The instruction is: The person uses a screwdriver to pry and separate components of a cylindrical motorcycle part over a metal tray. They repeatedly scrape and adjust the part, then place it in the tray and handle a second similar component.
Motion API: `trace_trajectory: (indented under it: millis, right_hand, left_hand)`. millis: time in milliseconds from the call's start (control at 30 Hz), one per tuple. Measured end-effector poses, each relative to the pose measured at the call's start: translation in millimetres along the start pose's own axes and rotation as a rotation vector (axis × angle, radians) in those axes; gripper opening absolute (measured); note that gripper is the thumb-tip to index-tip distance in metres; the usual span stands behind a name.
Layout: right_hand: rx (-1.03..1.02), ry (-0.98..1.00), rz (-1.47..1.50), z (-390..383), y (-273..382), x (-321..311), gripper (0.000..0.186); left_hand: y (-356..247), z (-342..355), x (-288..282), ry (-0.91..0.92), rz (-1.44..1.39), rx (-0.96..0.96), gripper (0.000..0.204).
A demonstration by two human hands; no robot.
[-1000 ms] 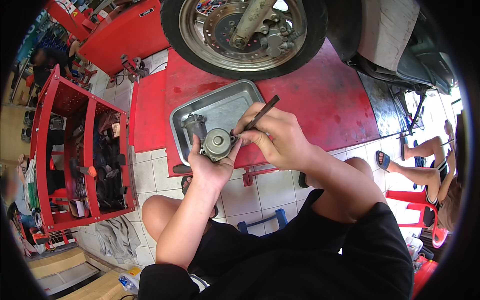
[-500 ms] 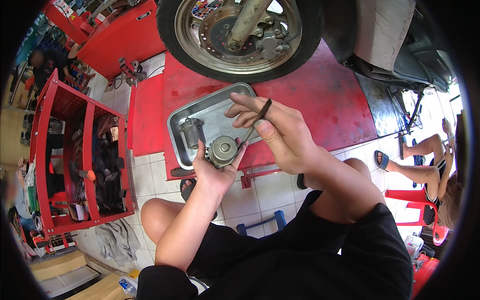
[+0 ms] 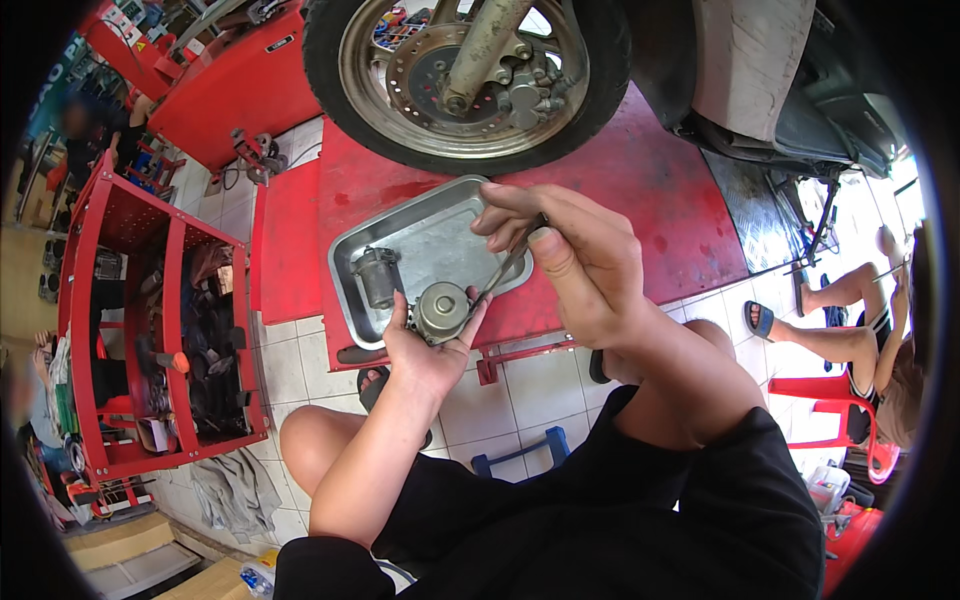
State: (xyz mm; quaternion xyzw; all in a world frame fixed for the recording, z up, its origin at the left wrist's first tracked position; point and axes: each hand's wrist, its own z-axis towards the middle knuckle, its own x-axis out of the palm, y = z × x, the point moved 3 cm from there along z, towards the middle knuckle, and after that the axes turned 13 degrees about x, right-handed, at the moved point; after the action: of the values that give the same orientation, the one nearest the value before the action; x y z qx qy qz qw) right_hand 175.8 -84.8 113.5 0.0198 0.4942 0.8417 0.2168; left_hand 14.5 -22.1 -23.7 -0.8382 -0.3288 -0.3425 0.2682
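While a grey cylinder (image 3: 377,278) rests in the tray (image 3: 437,243), the left hand (image 3: 422,362) cups a round housing (image 3: 440,312) by its near edge; the right hand (image 3: 597,262), drawn back, pinches a slim tool (image 3: 510,268) angled at the housing, seemingly giving clearer access.

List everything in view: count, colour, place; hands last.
Round metal part: one, silver, in left hand
Slim tool: one, dark, in right hand
Flat platform: one, red, centre
Rectangular metal tray: one, silver, on platform
Cylindrical metal part: one, grey, in tray
Spoked metal wheel: one, silver, top
Scooter body: one, grey and black, upper right
Boxy machine: one, red, upper left
Open metal shelf: one, red, left
Crumpled cloth: one, grey, lower left
Low stool: one, blue, lower centre
Plastic chair: one, red, right
Other people: several, partly seen, edges
Left hand: one, bare, centre
Right hand: one, bare, centre
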Motion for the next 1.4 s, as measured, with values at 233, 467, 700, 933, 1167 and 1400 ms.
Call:
trace_trajectory:
  millis: [233,467,700,933,1167,1400]
  right_hand:
    - [0.078,-0.139,0.049,1.0,-2.8,-7.1,0.017]
    - [0.022,-0.116,-0.032,1.9,-0.2,-12.8,0.013]
    - [0.086,-0.039,0.081,3.1,1.9,-10.7,0.017]
    - [0.152,0.083,0.214,5.6,-6.2,-17.4,0.028]
    - [0.54,0.163,0.403,3.5,2.2,-11.0,0.024]
    - [0.415,0.276,0.322,6.7,0.0,-14.2,0.016]
  left_hand:
    - [-2.3,1.1,-3.5,0.006,0.009,0.003,0.068]
    - [-3.6,2.5,-3.7,0.006,0.022,-0.003,0.067]
    - [-3.3,4.9,-8.3,0.002,0.036,-0.01,0.067]
    - [-1.7,6.4,-8.1,0.035,0.058,-0.014,0.068]
    - [-2.7,6.5,-10.3,0.011,0.042,-0.025,0.067]
    - [-1.3,5.3,-8.3,0.011,0.042,-0.018,0.065]
